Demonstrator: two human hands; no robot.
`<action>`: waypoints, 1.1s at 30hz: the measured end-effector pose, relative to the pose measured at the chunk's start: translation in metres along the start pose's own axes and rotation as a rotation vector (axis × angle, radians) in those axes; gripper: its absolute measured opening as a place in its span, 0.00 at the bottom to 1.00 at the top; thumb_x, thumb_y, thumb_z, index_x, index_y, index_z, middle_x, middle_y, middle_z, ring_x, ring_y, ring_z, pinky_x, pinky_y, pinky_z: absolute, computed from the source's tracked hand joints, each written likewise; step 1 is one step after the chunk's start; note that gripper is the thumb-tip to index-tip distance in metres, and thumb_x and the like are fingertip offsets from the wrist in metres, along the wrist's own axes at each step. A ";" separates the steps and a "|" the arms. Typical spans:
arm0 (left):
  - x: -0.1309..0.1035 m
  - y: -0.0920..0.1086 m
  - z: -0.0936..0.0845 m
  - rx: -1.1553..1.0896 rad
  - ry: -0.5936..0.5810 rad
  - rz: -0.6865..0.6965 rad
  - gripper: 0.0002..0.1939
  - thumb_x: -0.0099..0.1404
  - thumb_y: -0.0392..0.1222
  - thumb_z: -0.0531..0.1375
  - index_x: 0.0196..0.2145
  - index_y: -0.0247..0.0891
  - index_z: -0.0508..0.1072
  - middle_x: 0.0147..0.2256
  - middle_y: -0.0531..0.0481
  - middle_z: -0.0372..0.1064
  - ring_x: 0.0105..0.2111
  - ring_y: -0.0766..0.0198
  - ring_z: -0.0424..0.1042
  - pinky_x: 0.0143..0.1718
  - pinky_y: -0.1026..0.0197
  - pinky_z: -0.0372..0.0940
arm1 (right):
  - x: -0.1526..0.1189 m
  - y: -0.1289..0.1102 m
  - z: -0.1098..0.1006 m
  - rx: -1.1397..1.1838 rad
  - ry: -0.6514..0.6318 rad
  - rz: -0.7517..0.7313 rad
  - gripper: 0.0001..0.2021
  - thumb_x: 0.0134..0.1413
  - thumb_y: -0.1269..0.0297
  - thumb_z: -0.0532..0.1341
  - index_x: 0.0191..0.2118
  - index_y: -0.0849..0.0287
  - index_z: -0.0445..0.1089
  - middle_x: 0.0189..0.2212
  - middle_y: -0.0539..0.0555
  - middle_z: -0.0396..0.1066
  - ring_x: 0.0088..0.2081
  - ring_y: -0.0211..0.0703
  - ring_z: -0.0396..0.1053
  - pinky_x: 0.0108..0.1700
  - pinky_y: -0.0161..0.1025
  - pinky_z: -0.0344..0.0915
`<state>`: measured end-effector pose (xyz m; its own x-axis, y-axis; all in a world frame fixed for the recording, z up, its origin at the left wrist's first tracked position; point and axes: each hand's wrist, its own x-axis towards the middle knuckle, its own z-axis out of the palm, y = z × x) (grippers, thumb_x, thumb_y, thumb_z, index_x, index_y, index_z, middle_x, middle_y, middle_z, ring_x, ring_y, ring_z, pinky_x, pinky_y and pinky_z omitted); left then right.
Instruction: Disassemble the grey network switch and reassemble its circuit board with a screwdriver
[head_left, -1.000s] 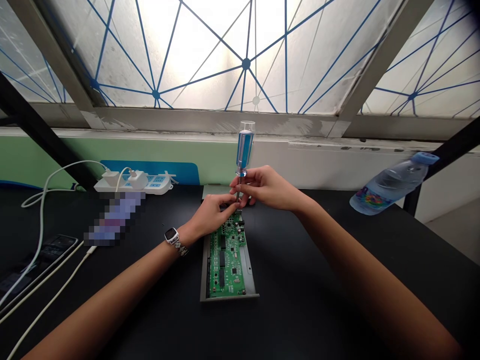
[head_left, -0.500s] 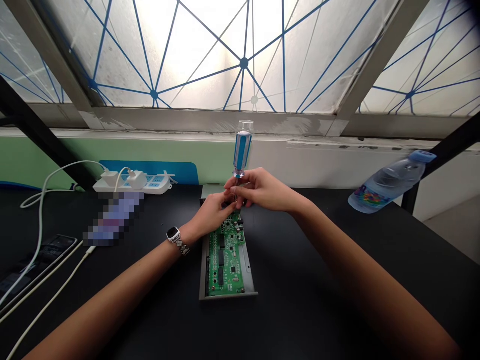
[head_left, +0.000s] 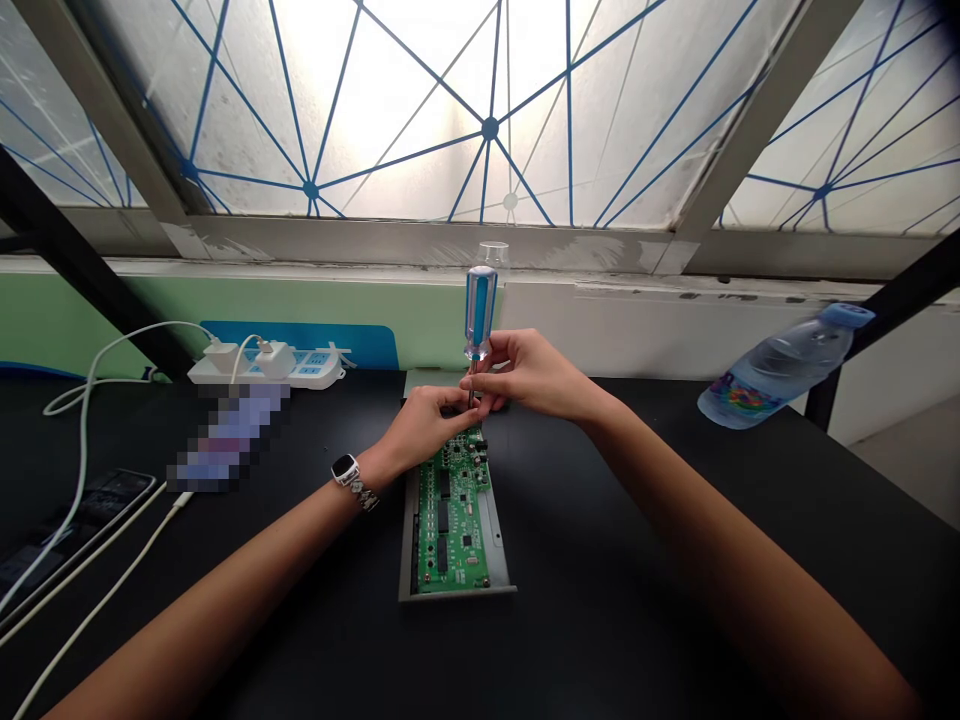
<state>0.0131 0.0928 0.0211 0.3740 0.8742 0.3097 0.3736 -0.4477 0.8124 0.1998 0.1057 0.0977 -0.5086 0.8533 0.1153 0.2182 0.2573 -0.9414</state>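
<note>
A screwdriver [head_left: 480,308] with a clear and blue handle stands nearly upright, tip down, over the far end of a green circuit board [head_left: 457,530]. My right hand [head_left: 536,375] pinches its metal shaft just below the handle. Lower down, the thumb and fingers of my left hand [head_left: 427,425] close round the bottom of the shaft; the tip and whatever lies under it are hidden by these fingers. The board lies lengthwise in a grey metal tray [head_left: 457,597] on the black table. Chips and small parts dot its surface.
At the back left is a white power strip [head_left: 315,370] with plugs and cables. A blurred-out object [head_left: 229,440] and a dark phone-like device [head_left: 82,525] lie on the left. A water bottle [head_left: 780,370] leans at the right. Behind the screwdriver appears a clear cup-like object [head_left: 493,256].
The screwdriver handle has swung slightly left and is more upright. My right fingers have shifted a little on the shaft. My left hand and the board stay in place.
</note>
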 end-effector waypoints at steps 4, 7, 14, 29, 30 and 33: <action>-0.001 0.003 -0.011 0.025 -0.090 0.062 0.12 0.68 0.49 0.63 0.38 0.38 0.82 0.38 0.47 0.82 0.39 0.56 0.78 0.42 0.57 0.70 | -0.001 -0.002 -0.002 -0.003 -0.036 0.010 0.12 0.53 0.63 0.73 0.34 0.63 0.71 0.30 0.54 0.78 0.26 0.40 0.80 0.27 0.33 0.75; 0.000 0.000 -0.017 0.033 -0.134 0.099 0.11 0.69 0.45 0.60 0.37 0.38 0.82 0.38 0.47 0.82 0.39 0.57 0.78 0.43 0.58 0.70 | -0.001 -0.002 -0.004 0.000 -0.080 0.007 0.11 0.56 0.62 0.72 0.36 0.63 0.73 0.32 0.56 0.80 0.25 0.40 0.79 0.26 0.33 0.75; 0.003 -0.007 -0.014 0.063 -0.082 0.127 0.10 0.70 0.45 0.61 0.42 0.38 0.80 0.37 0.49 0.81 0.36 0.60 0.77 0.40 0.61 0.69 | -0.001 -0.001 -0.005 0.033 -0.157 0.013 0.09 0.62 0.62 0.66 0.42 0.64 0.75 0.37 0.57 0.81 0.26 0.39 0.80 0.28 0.33 0.75; 0.001 -0.008 0.002 -0.062 -0.070 0.014 0.19 0.71 0.55 0.60 0.37 0.36 0.82 0.37 0.47 0.82 0.40 0.55 0.80 0.42 0.60 0.70 | -0.003 0.000 0.010 -0.135 0.018 -0.012 0.05 0.55 0.64 0.68 0.36 0.60 0.76 0.28 0.51 0.76 0.26 0.40 0.75 0.27 0.37 0.74; 0.001 -0.009 0.002 -0.044 -0.054 0.004 0.19 0.70 0.55 0.62 0.35 0.36 0.82 0.34 0.48 0.82 0.37 0.56 0.79 0.39 0.60 0.69 | -0.002 0.001 0.010 -0.132 0.040 -0.012 0.05 0.54 0.64 0.69 0.35 0.59 0.75 0.28 0.51 0.76 0.26 0.41 0.76 0.28 0.37 0.75; 0.001 -0.009 0.001 0.049 -0.012 -0.019 0.19 0.67 0.54 0.65 0.29 0.35 0.80 0.27 0.50 0.77 0.30 0.60 0.74 0.31 0.62 0.63 | -0.001 0.003 0.009 -0.124 0.075 -0.011 0.07 0.52 0.64 0.71 0.32 0.59 0.73 0.28 0.52 0.76 0.28 0.43 0.78 0.29 0.38 0.77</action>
<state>0.0108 0.0980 0.0139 0.3765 0.8805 0.2880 0.4220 -0.4397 0.7928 0.1936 0.1014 0.0922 -0.4488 0.8804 0.1531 0.3166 0.3169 -0.8940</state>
